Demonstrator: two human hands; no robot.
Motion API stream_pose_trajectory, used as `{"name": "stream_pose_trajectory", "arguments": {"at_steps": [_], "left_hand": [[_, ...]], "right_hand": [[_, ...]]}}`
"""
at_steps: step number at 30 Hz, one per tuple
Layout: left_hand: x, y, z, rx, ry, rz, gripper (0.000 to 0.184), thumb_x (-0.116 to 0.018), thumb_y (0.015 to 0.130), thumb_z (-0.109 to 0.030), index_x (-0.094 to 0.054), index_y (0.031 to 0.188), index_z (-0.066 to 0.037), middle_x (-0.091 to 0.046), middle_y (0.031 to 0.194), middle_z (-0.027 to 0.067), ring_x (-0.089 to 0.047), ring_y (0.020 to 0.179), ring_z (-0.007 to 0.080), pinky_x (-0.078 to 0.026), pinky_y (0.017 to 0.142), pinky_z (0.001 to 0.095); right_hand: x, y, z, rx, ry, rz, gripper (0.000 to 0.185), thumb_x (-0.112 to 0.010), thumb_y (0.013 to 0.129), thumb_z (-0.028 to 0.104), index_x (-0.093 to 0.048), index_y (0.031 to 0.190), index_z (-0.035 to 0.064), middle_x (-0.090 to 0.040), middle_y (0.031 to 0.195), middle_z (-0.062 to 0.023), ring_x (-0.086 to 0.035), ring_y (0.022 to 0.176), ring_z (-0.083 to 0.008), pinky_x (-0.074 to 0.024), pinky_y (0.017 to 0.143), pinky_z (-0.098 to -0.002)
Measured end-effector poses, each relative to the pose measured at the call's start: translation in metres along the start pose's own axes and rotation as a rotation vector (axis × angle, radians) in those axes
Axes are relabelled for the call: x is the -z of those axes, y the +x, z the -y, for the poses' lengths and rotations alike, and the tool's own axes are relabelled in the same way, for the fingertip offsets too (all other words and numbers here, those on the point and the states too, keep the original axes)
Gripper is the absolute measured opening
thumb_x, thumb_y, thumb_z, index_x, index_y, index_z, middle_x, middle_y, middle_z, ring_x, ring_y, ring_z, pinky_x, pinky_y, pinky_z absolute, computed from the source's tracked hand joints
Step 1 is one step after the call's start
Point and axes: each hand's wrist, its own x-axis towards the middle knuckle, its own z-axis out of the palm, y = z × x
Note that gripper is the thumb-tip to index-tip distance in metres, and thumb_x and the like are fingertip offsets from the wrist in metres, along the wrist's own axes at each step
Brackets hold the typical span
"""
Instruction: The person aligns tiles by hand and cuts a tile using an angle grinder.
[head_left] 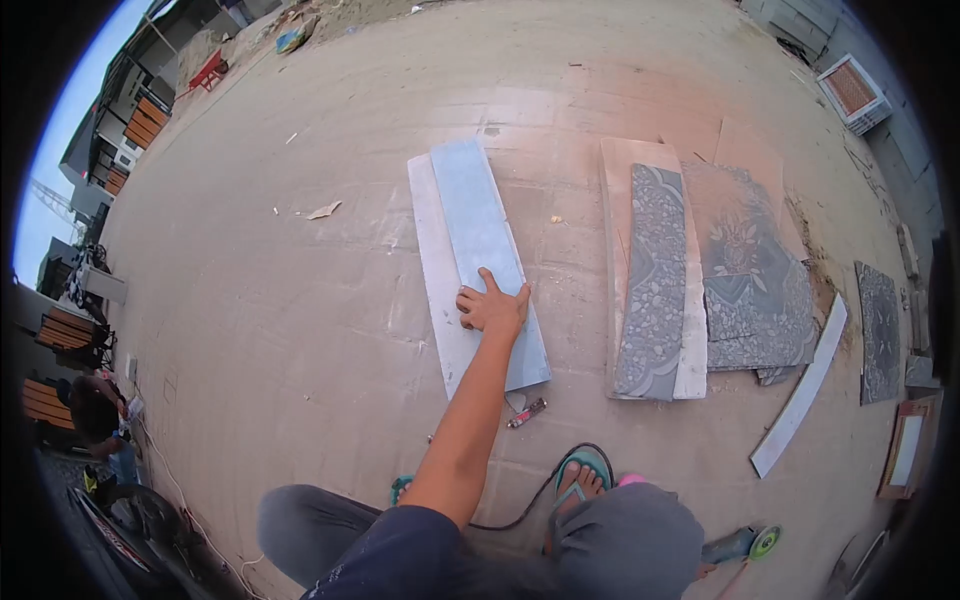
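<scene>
My left hand [493,308] lies palm down with fingers spread on a light blue strip [470,200]. Under the strip is a longer whitish board [432,260], whose left side shows. Close to the strip's lower end, a small red and dark tool [527,413] lies on the ground. At the lower right, beside my knee, is an angle grinder [735,546] with a green disc. Only a little of my right hand [706,570] shows, against the grinder's rear part; my knee hides the rest.
Grey patterned tiles [760,320] and a narrow patterned piece [652,280] on boards lie to the right. Beyond them is a curved-looking white strip [803,385]. A black cable [520,518] runs by my sandalled foot. A person [97,410] and a motorcycle [140,530] are at left.
</scene>
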Motion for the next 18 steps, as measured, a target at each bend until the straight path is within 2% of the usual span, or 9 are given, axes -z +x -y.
{"name": "stream_pose_trajectory", "arguments": {"at_steps": [6,7,9,11,12,14,16,17,18], "left_hand": [[-0.023,0.020,0.022,-0.045,0.086,-0.087,0.108,-0.051,0.075,-0.083,-0.016,0.156,-0.020,-0.031,0.137,0.0290,-0.031,0.127,0.0444,-0.036,0.094,0.0630],[-0.024,0.022,0.021,-0.059,0.116,-0.109,0.112,-0.051,0.073,-0.085,-0.016,0.156,-0.018,-0.031,0.139,0.0331,-0.032,0.128,0.0471,-0.034,0.097,0.0619],[-0.028,0.031,0.021,-0.094,0.166,-0.078,0.115,-0.051,0.072,-0.086,-0.016,0.156,-0.016,-0.031,0.138,0.0361,-0.032,0.129,0.0488,-0.034,0.099,0.0605],[-0.019,0.042,0.025,-0.106,0.217,-0.031,0.122,-0.050,0.070,-0.089,-0.013,0.155,-0.011,-0.031,0.136,0.0431,-0.034,0.129,0.0536,-0.032,0.104,0.0597],[-0.008,0.053,0.029,-0.100,0.219,-0.045,0.122,-0.050,0.070,-0.089,-0.013,0.155,-0.011,-0.031,0.136,0.0431,-0.034,0.129,0.0536,-0.032,0.104,0.0597],[0.009,0.077,0.047,-0.203,0.122,-0.031,0.116,-0.055,0.073,-0.083,-0.016,0.153,-0.010,-0.030,0.136,0.0434,-0.036,0.126,0.0554,-0.033,0.105,0.0587],[0.056,0.082,0.076,-0.380,0.081,-0.076,0.101,-0.064,0.079,-0.069,-0.022,0.149,-0.008,-0.030,0.135,0.0435,-0.040,0.123,0.0552,-0.035,0.104,0.0559],[0.077,0.106,0.108,-0.500,0.094,-0.133,0.084,-0.069,0.085,-0.052,-0.027,0.144,-0.009,-0.031,0.133,0.0424,-0.041,0.122,0.0536,-0.038,0.103,0.0523],[0.103,0.118,0.136,-0.532,0.104,-0.142,0.076,-0.068,0.088,-0.043,-0.028,0.144,-0.010,-0.031,0.133,0.0402,-0.042,0.122,0.0525,-0.037,0.102,0.0534]], "right_hand": [[0.104,-0.106,0.143,0.163,0.324,0.118,0.090,-0.071,0.079,0.028,-0.022,0.147,-0.0033,-0.044,0.130,-0.0285,-0.042,0.123,-0.0436,-0.0313,0.104,-0.0537],[0.117,-0.109,0.177,0.208,0.401,0.138,0.091,-0.072,0.078,0.026,-0.022,0.148,-0.0024,-0.042,0.132,-0.0275,-0.040,0.125,-0.0425,-0.0288,0.106,-0.0535],[0.131,-0.083,0.243,0.279,0.495,0.143,0.093,-0.073,0.076,0.022,-0.020,0.149,-0.0006,-0.040,0.135,-0.0255,-0.036,0.130,-0.0403,-0.0237,0.110,-0.0532],[0.113,-0.025,0.310,0.310,0.463,0.098,0.096,-0.076,0.074,0.030,-0.023,0.148,-0.0011,-0.041,0.134,-0.0262,-0.037,0.129,-0.0415,-0.0266,0.108,-0.0543],[0.093,0.013,0.335,0.263,0.463,0.061,0.096,-0.076,0.074,0.033,-0.024,0.148,-0.0009,-0.041,0.135,-0.0275,-0.037,0.129,-0.0425,-0.0270,0.109,-0.0540],[0.042,0.086,0.348,0.195,0.372,0.007,0.098,-0.077,0.074,0.041,-0.027,0.147,-0.0008,-0.040,0.136,-0.0303,-0.038,0.129,-0.0447,-0.0279,0.110,-0.0533],[0.008,0.137,0.346,0.194,0.303,-0.008,0.099,-0.077,0.073,0.045,-0.028,0.146,-0.0009,-0.040,0.136,-0.0318,-0.038,0.129,-0.0458,-0.0285,0.110,-0.0529],[-0.003,0.155,0.340,0.141,0.226,0.104,0.103,-0.078,0.071,0.049,-0.028,0.146,-0.0013,-0.040,0.136,-0.0328,-0.038,0.129,-0.0463,-0.0286,0.110,-0.0533],[-0.013,0.170,0.338,0.087,0.149,0.215,0.106,-0.078,0.069,0.052,-0.028,0.146,-0.0017,-0.039,0.136,-0.0338,-0.038,0.129,-0.0468,-0.0287,0.110,-0.0537]]}}
